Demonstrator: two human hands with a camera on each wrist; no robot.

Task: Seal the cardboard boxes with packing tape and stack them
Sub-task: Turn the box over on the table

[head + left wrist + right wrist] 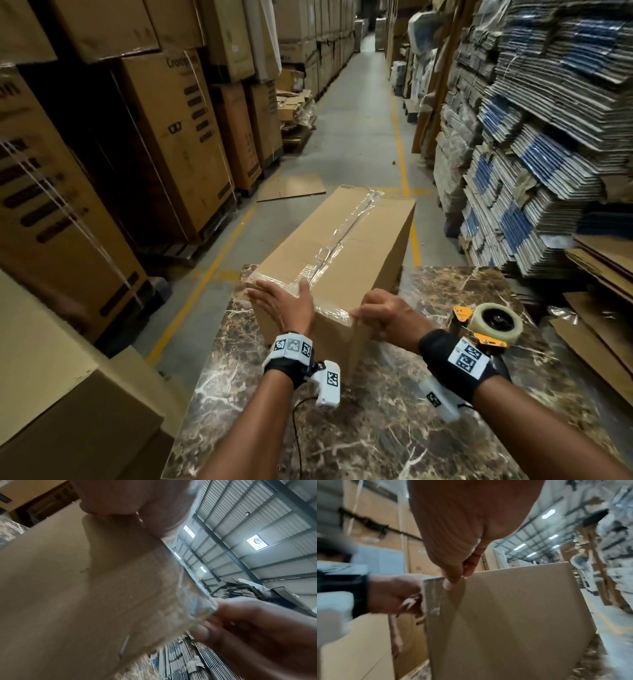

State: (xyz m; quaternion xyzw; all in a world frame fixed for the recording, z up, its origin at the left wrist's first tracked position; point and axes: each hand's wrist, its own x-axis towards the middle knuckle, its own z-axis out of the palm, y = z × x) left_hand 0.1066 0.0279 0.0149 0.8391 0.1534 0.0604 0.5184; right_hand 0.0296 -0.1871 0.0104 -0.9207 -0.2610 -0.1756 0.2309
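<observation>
marble table [394, 428] | flattened cartons [548, 102] right | floor cardboard sheet [291, 186]

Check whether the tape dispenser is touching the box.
Apart. The head view shows the tape dispenser sitting on the marble table to the right of the box, with the right hand and bare tabletop between them.

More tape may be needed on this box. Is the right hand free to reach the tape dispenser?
Probably yes. The tape dispenser sits on the marble table just right of the right hand, with nothing between them; the hand must first leave the box.
</observation>
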